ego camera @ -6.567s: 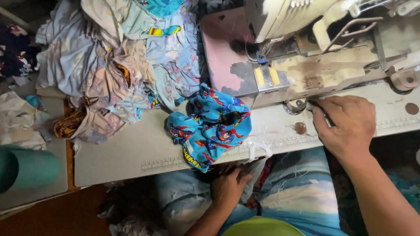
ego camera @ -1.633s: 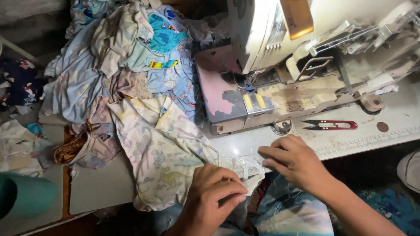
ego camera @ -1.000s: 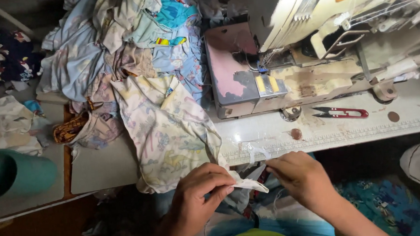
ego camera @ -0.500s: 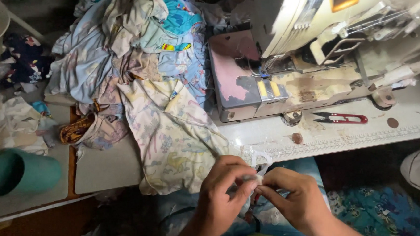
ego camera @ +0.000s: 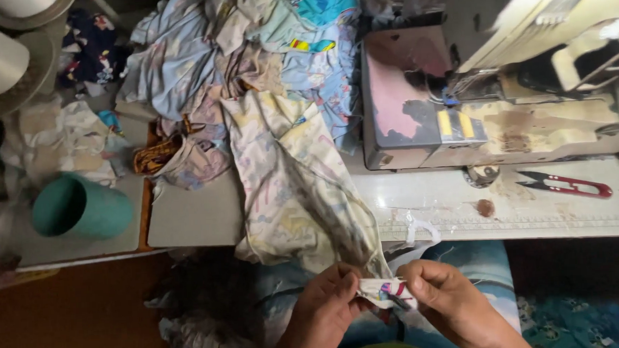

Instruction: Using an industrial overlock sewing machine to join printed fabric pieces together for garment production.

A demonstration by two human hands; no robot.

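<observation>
Left hand and right hand: fingers of both pinch a small white fabric strip between them, held below the worktop edge over the lap | pale printed garment drapes off the worktop just above | red thread snips lie well right, beside the sewing machine | teal cup at left.

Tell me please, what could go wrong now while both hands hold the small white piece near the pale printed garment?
The pale printed garment hangs over the table edge and might slide off. The left hand and right hand pinch the small white piece by its ends only, so it may slip.
</observation>
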